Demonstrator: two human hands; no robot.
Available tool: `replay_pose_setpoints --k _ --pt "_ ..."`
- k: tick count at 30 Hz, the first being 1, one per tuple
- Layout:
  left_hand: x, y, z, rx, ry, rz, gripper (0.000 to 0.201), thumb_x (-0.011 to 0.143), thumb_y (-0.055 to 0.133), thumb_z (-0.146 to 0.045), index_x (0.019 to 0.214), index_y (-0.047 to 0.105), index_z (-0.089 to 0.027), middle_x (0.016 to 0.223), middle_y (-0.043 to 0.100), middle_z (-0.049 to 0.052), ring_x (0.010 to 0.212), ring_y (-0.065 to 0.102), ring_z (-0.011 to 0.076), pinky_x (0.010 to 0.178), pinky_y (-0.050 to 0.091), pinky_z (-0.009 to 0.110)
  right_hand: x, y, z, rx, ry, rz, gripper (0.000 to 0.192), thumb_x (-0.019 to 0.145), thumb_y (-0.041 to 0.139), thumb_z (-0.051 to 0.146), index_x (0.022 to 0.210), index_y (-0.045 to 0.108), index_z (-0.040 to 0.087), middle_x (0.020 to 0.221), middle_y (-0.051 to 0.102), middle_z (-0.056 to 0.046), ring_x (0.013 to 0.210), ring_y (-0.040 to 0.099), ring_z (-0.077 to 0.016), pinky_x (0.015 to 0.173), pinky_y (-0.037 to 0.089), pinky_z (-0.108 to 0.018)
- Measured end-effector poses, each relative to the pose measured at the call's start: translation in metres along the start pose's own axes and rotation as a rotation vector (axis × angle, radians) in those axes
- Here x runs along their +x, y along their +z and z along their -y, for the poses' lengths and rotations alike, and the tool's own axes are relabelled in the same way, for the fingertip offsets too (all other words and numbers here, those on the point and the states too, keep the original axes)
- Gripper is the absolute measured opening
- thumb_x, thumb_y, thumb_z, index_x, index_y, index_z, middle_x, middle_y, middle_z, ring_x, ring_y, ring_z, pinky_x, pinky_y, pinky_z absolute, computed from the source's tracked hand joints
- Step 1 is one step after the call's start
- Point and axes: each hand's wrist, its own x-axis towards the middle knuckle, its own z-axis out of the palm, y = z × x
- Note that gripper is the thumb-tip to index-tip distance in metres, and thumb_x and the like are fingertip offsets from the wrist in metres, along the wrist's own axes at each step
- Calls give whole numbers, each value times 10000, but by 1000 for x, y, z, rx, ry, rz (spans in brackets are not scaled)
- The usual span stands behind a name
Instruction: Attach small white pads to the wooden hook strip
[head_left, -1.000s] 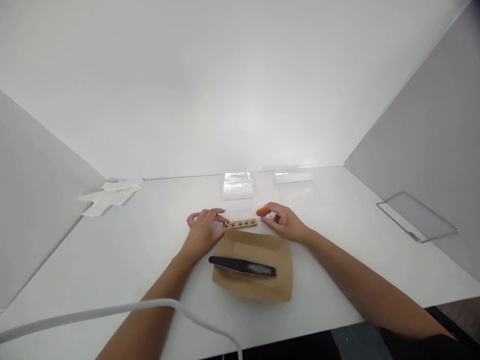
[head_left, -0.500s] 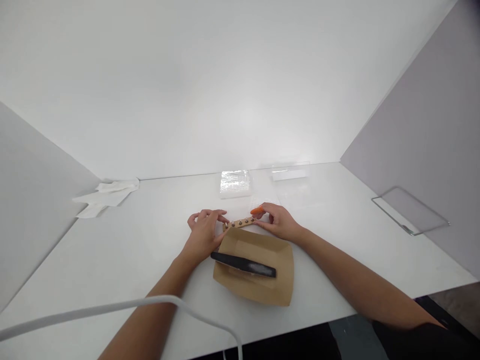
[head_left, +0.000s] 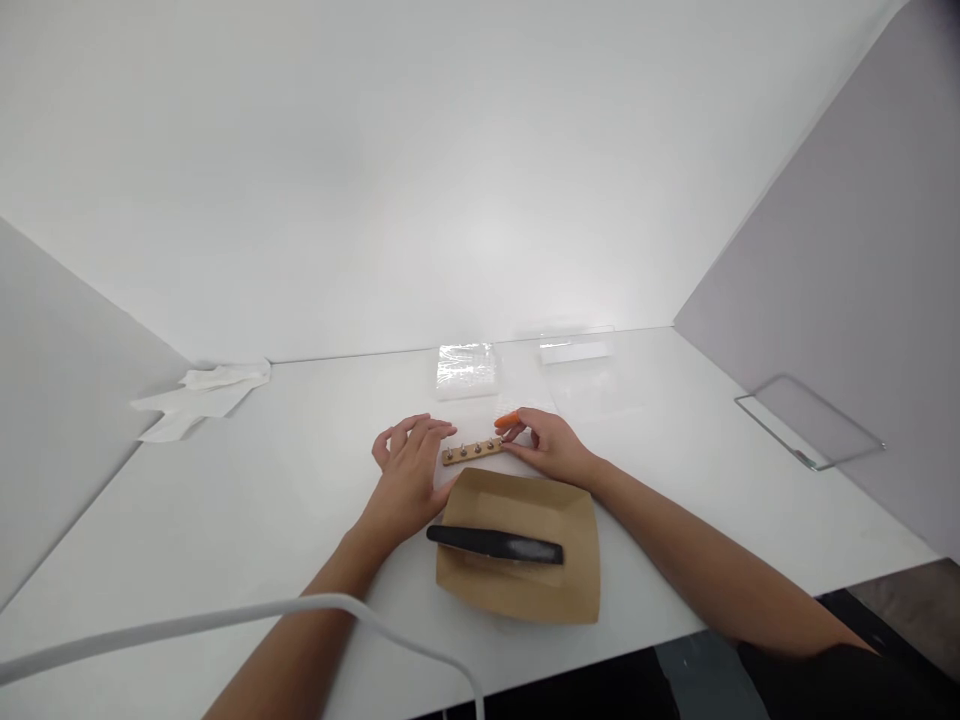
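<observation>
A narrow light-brown strip [head_left: 472, 453] lies on the table with several small metal pegs [head_left: 478, 448] standing in a row along it. My left hand [head_left: 409, 470] is beside the strip's left end, fingers spread, thumb close to the cardboard tray; it holds nothing. At the strip's right end, my right hand [head_left: 551, 445] has its thumb and fingers closed around the last metal peg, which they partly hide. An orange finger cover [head_left: 507, 420] sits on one fingertip of that hand. Nearer me stands a brown cardboard tray [head_left: 585, 590] with a long black handle-like piece [head_left: 495, 543] lying across it.
Behind my hands lie a clear plastic-wrapped packet [head_left: 466, 371] and a transparent holder [head_left: 576, 348]. Crumpled white tissue [head_left: 206, 398] is at the far left, a thin metal frame [head_left: 810, 420] at the right wall. A white cable [head_left: 247, 610] crosses the foreground.
My left fingers have come away from the strip's left end and spread apart. The view has shifted slightly, and the tray appears a little lower and further right.
</observation>
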Motion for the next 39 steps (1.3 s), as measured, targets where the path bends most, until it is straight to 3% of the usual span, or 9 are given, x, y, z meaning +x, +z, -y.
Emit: replay_pose_setpoints --k 9,16,25,33,39 --pt "-5 3 -6 16 60 6 446 936 669 -371 1349 535 -268 1445 641 110 1491 425 367 1203 195 570 0 1 0 -79 -3 -1 226 989 681 341 1200 677 261 1061 798 -15 960 746 -190 850 555 -340" --pt "0 14 1 -51 22 25 325 996 601 -367 1300 554 -264 1323 723 91 1530 398 358 1213 145 605 -1 0 1 -88 19 -13 202 978 688 315 1175 691 269 1024 808 -5 938 758 -199 905 554 -367" --pt "7 17 4 -110 -77 49 276 1000 624 -371 1255 611 -269 1174 802 58 1311 581 337 1129 260 578 0 0 2 -61 89 -26 137 954 715 290 1091 701 279 1014 826 20 950 783 -197 944 561 -377" --pt "8 16 3 -152 -116 74 266 992 644 -366 1238 614 -270 1170 805 49 1280 575 324 1115 256 570 0 -5 1 -70 92 -33 114 955 707 287 1066 698 263 1015 831 10 951 782 -201 940 550 -377" --pt "7 18 3 -150 -110 69 271 1000 634 -366 1252 603 -273 1186 803 48 1283 570 320 1120 235 573 -1 -8 1 -67 116 -32 80 944 712 297 1008 724 251 962 834 8 826 764 -189 830 551 -343"
